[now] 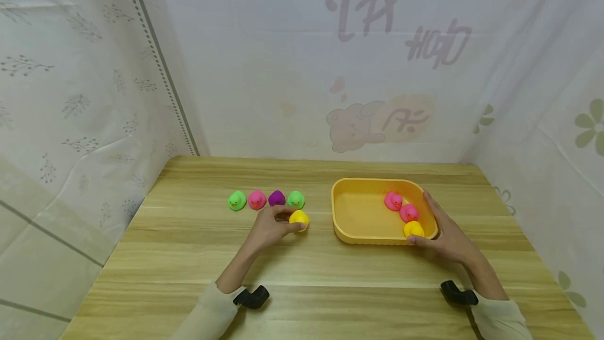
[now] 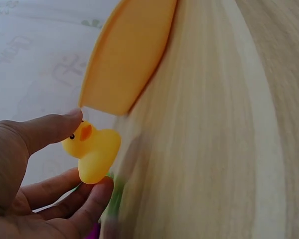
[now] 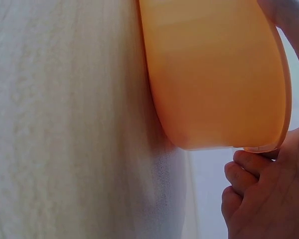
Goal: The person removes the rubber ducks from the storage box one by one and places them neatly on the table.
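Observation:
My left hand (image 1: 270, 229) pinches a yellow rubber duck (image 1: 299, 219) between thumb and fingers, left of an orange-yellow plastic bin (image 1: 365, 238). In the left wrist view this duck (image 2: 100, 152) shows its orange beak and one eye, with the bin (image 2: 129, 59) beyond. My right hand (image 1: 450, 237) holds the bin's right end, thumb at the front rim and fingers along the side. Inside the bin, at its right, lie two pink ducks (image 1: 409, 213) and a yellow duck (image 1: 413, 229). The right wrist view shows the bin's outer wall (image 3: 217, 74) beside the right hand (image 3: 269, 184).
Behind the left hand stands a row of rubber ducks: green (image 1: 237, 200), pink (image 1: 257, 200), purple (image 1: 276, 198) and another green (image 1: 295, 200). The purple one is partly hidden by the hand. All rest on a wood-grain table (image 1: 330, 287), with patterned curtains (image 1: 264, 67) behind and beside it.

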`<state>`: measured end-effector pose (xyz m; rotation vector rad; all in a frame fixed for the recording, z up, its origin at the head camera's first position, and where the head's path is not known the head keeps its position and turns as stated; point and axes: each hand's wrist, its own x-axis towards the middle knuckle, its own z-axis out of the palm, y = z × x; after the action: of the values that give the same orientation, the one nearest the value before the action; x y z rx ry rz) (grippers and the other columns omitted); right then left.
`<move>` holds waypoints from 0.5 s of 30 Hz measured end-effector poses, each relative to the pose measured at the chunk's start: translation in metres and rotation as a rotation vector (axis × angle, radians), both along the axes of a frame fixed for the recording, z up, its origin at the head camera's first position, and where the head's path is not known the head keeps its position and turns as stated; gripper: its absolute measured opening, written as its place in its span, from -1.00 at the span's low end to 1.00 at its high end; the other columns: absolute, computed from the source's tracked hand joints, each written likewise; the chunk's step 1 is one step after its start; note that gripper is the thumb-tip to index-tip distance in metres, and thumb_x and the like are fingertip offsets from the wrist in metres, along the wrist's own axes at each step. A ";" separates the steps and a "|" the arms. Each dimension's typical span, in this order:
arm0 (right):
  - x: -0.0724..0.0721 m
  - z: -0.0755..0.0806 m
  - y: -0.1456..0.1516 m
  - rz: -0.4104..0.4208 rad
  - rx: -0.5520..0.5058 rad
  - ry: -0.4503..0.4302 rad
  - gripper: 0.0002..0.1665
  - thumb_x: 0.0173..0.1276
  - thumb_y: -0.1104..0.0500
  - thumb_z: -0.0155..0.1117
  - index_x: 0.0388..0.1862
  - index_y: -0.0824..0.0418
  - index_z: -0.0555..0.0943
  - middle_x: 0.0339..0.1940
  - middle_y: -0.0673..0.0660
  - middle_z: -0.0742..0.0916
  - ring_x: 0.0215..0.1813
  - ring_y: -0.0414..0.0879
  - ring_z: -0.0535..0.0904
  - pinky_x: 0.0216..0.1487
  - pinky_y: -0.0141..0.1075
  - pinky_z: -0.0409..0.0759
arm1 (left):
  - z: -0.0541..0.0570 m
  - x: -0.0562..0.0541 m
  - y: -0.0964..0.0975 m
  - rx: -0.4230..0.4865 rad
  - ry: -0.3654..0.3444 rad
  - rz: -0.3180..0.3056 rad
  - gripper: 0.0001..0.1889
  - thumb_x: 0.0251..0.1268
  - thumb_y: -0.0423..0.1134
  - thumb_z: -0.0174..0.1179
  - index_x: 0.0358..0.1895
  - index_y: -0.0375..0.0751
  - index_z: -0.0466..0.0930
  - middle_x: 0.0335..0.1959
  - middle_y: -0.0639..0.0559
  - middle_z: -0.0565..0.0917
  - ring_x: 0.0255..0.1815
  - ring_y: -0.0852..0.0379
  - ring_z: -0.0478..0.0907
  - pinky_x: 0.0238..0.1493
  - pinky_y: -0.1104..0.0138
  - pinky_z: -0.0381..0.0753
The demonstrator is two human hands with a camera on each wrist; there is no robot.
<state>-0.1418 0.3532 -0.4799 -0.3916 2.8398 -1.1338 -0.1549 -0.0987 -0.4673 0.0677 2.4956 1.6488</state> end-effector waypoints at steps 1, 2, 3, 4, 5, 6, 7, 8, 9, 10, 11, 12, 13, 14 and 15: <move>0.000 0.000 0.000 0.001 -0.001 0.001 0.46 0.20 -0.03 0.58 0.73 0.00 -0.31 0.74 0.27 -0.07 0.66 0.49 -0.11 0.47 0.53 -0.05 | -0.001 0.000 -0.001 -0.002 0.000 0.003 -0.54 0.03 -0.20 0.60 0.05 -0.22 0.76 -0.16 -0.02 0.79 -0.18 0.12 0.67 -0.17 0.36 0.67; 0.000 0.000 0.000 0.002 -0.002 0.002 0.46 0.20 -0.03 0.58 0.73 0.00 -0.30 0.74 0.28 -0.07 0.66 0.49 -0.10 0.47 0.53 -0.05 | -0.002 0.001 -0.001 -0.002 0.002 0.005 -0.54 0.03 -0.21 0.60 0.04 -0.24 0.76 -0.17 -0.03 0.79 -0.19 0.12 0.68 -0.18 0.37 0.67; 0.000 0.000 0.000 0.002 -0.003 0.003 0.46 0.20 -0.03 0.58 0.73 0.01 -0.30 0.74 0.28 -0.07 0.66 0.49 -0.10 0.47 0.52 -0.05 | -0.003 0.001 -0.002 0.000 0.005 0.005 -0.55 0.02 -0.23 0.60 0.03 -0.25 0.76 -0.17 -0.04 0.79 -0.20 0.12 0.68 -0.19 0.37 0.68; 0.000 0.000 0.001 0.002 -0.003 0.005 0.46 0.20 -0.03 0.59 0.73 0.02 -0.30 0.74 0.28 -0.06 0.66 0.49 -0.10 0.47 0.52 -0.05 | -0.003 0.001 -0.002 0.001 0.009 0.006 -0.55 0.02 -0.24 0.60 0.03 -0.26 0.76 -0.18 -0.05 0.79 -0.21 0.12 0.68 -0.21 0.38 0.68; 0.000 0.000 0.001 0.002 -0.001 0.006 0.46 0.20 -0.03 0.59 0.73 0.02 -0.29 0.74 0.28 -0.06 0.66 0.48 -0.10 0.47 0.52 -0.05 | -0.004 0.002 -0.002 0.003 0.015 0.005 -0.56 0.02 -0.26 0.60 0.02 -0.29 0.76 -0.19 -0.06 0.79 -0.23 0.12 0.68 -0.22 0.38 0.69; 0.000 -0.001 0.001 0.002 0.000 0.006 0.46 0.19 -0.03 0.59 0.73 0.02 -0.29 0.74 0.28 -0.06 0.66 0.48 -0.10 0.47 0.52 -0.05 | -0.004 0.002 -0.002 0.003 0.023 0.003 -0.56 0.02 -0.27 0.59 0.01 -0.31 0.76 -0.19 -0.08 0.79 -0.24 0.12 0.68 -0.23 0.38 0.69; -0.001 -0.001 0.001 0.002 0.003 0.006 0.46 0.20 -0.03 0.59 0.73 0.02 -0.29 0.74 0.28 -0.06 0.66 0.48 -0.09 0.48 0.52 -0.04 | -0.004 0.002 -0.002 0.002 0.027 0.003 -0.57 0.01 -0.28 0.59 0.00 -0.32 0.76 -0.20 -0.08 0.80 -0.25 0.12 0.69 -0.24 0.38 0.70; -0.001 -0.001 0.001 0.002 0.003 0.005 0.46 0.20 -0.03 0.59 0.73 0.02 -0.29 0.74 0.29 -0.06 0.66 0.48 -0.09 0.47 0.52 -0.04 | -0.005 0.003 -0.002 -0.002 0.031 0.001 -0.57 0.02 -0.29 0.59 0.00 -0.33 0.76 -0.20 -0.09 0.80 -0.25 0.12 0.69 -0.24 0.38 0.70; -0.001 -0.001 0.001 0.002 0.004 0.003 0.46 0.20 -0.04 0.59 0.73 0.01 -0.30 0.74 0.29 -0.06 0.66 0.48 -0.09 0.47 0.52 -0.04 | -0.005 0.003 -0.002 -0.010 0.035 0.001 -0.57 0.02 -0.29 0.59 0.00 -0.34 0.76 -0.20 -0.09 0.80 -0.26 0.12 0.69 -0.25 0.38 0.70; -0.001 -0.001 0.001 0.001 0.005 0.002 0.46 0.20 -0.04 0.59 0.73 0.01 -0.30 0.74 0.29 -0.05 0.66 0.48 -0.09 0.47 0.52 -0.04 | -0.005 0.003 -0.002 -0.018 0.037 0.001 -0.57 0.02 -0.29 0.59 0.00 -0.34 0.76 -0.20 -0.09 0.80 -0.26 0.12 0.70 -0.24 0.38 0.71; -0.001 0.000 0.001 0.001 0.005 -0.001 0.46 0.20 -0.04 0.58 0.73 0.00 -0.30 0.74 0.29 -0.05 0.66 0.49 -0.08 0.47 0.52 -0.04 | -0.005 0.004 -0.002 -0.029 0.042 0.000 -0.57 0.03 -0.30 0.58 0.01 -0.35 0.76 -0.20 -0.10 0.80 -0.26 0.12 0.70 -0.24 0.37 0.71; 0.000 0.000 0.001 0.000 0.005 -0.002 0.46 0.20 -0.04 0.58 0.73 0.00 -0.30 0.74 0.29 -0.05 0.66 0.49 -0.08 0.47 0.52 -0.04 | -0.004 0.004 -0.002 -0.040 0.045 -0.002 -0.57 0.03 -0.30 0.58 0.01 -0.36 0.75 -0.20 -0.10 0.80 -0.26 0.12 0.70 -0.24 0.37 0.71; 0.000 0.000 0.001 -0.001 0.005 -0.003 0.46 0.20 -0.05 0.58 0.73 -0.01 -0.30 0.74 0.29 -0.05 0.66 0.49 -0.08 0.47 0.52 -0.04 | -0.003 0.004 -0.003 -0.052 0.049 -0.007 -0.57 0.04 -0.30 0.57 0.02 -0.36 0.75 -0.19 -0.09 0.79 -0.25 0.12 0.70 -0.24 0.38 0.71; 0.000 0.000 0.001 -0.003 0.006 -0.004 0.46 0.20 -0.05 0.58 0.73 -0.01 -0.30 0.74 0.29 -0.05 0.66 0.49 -0.08 0.47 0.52 -0.03 | -0.003 0.004 -0.003 -0.065 0.054 -0.012 -0.57 0.05 -0.30 0.57 0.03 -0.36 0.75 -0.19 -0.09 0.78 -0.25 0.12 0.70 -0.23 0.38 0.71; 0.000 0.000 0.000 -0.004 0.008 -0.004 0.46 0.20 -0.05 0.58 0.73 -0.02 -0.30 0.74 0.29 -0.05 0.65 0.49 -0.07 0.46 0.53 -0.03 | -0.003 0.004 -0.003 -0.078 0.059 -0.018 -0.57 0.06 -0.30 0.56 0.03 -0.36 0.75 -0.18 -0.09 0.78 -0.25 0.12 0.69 -0.23 0.38 0.71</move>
<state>-0.1422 0.3536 -0.4797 -0.3835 2.8417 -1.1229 -0.1512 -0.1019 -0.4699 0.1318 2.5921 1.5633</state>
